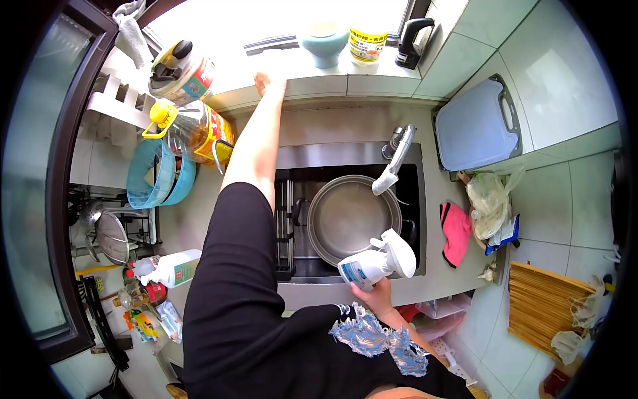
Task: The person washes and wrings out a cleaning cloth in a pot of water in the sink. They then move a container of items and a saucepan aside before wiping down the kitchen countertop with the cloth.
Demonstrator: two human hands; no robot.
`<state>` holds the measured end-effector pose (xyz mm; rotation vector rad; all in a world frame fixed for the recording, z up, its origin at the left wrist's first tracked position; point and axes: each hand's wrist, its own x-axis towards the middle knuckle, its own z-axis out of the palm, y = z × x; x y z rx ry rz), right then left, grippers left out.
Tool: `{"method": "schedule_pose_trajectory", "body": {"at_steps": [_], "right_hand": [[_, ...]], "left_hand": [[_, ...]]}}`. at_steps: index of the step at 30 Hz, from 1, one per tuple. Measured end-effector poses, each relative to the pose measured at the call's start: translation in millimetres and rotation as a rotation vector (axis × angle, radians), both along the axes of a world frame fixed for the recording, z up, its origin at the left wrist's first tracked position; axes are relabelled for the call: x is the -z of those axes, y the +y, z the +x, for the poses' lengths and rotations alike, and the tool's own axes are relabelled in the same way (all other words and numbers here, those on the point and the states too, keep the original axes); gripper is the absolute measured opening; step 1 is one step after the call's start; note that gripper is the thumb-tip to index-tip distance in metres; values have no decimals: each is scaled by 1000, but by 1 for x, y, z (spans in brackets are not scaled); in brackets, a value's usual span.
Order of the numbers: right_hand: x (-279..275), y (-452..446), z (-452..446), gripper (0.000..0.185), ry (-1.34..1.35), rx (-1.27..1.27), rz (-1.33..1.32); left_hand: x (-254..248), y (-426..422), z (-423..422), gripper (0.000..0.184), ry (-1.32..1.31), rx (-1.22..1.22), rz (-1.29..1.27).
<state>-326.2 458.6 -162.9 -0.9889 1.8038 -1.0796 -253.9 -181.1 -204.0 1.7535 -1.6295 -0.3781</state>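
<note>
My left hand [270, 81] reaches far forward to the window sill, its fingers bent and washed out by bright light; what it touches there, if anything, cannot be made out. My right hand [375, 296] is wrapped round the lower part of a white spray bottle [365, 267] with a blue label, held tilted over the front edge of the sink [319, 156]. A large round metal pot [354, 216] sits in the sink beyond the bottle. The faucet [397, 159] stands at the back right, its spout over the pot.
Left of the sink are an oil bottle [199, 133], blue baskets [151, 174] and a white bottle [174, 268]. A pale blue jar [323, 45] and a yellow-labelled tub [367, 45] stand on the sill. A pink cloth [454, 234] and a grey-blue board [477, 126] are at the right.
</note>
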Motion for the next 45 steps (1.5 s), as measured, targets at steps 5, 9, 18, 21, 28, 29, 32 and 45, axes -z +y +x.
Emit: {"method": "schedule_pose_trajectory", "body": {"at_steps": [5,9,18,21,28,29,32,45], "right_hand": [[4,-2,-1,47,45,-49,-50],[-1,-2,-4,48,65,-41,-32],[-5,-7,-2,50,-42,-21,-9],[-4,-7,-3,49,-46,-44,-26],[-21,-45,6,47,-70,-160,-57],[-26,-52,5,49,-82,-178,-83],[-41,-72,-1,53,-111,-220,-120],[8,-24,-123,23,61,527,-234]], "left_hand": [[3,8,-26,23,73,38,3],[15,-2,-40,21,-12,71,51],[-22,26,-21,50,150,126,-228],[-44,39,-19,47,173,108,-35],[-158,279,59,47,544,1191,472],[-152,303,86,60,623,1300,827],[-167,364,112,114,617,1541,1063],[-197,343,108,48,426,712,239]]}}
